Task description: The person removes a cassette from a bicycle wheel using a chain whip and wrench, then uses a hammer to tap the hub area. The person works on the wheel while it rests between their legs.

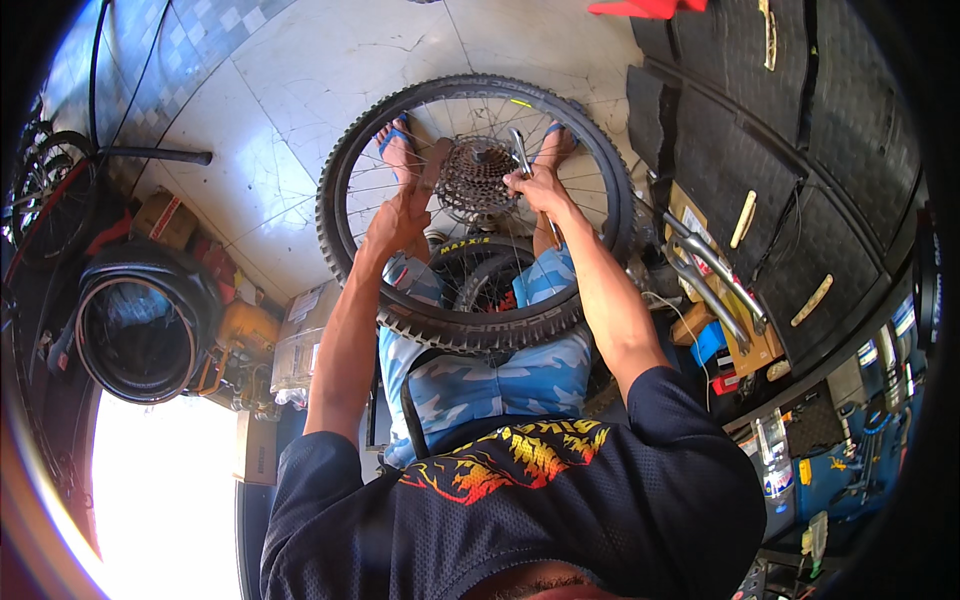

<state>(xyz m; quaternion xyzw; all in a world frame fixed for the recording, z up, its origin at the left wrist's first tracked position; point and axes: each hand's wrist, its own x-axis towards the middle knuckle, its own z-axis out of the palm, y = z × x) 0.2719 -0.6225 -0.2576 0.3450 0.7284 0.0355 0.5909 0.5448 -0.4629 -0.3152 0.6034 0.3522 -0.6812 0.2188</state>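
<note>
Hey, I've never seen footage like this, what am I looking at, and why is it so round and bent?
This is one picture from a wide fisheye camera worn on a person's head, looking down, so straight edges curve. No machine here: two bare hands work on a bicycle wheel standing on the tiled floor between the person's sandalled feet. The left hand rests by the rusty gear cluster at the hub. The right hand grips a metal tool against it. Tyres and boxes lie around.

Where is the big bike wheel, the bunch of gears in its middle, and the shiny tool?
Bike wheel (345, 170), head view, on the knobby tyre's left side.
Gear cassette (472, 176), head view, on the stacked sprockets at the hub.
Metal tool (520, 150), head view, on its shaft above the right hand (537, 187).
</note>
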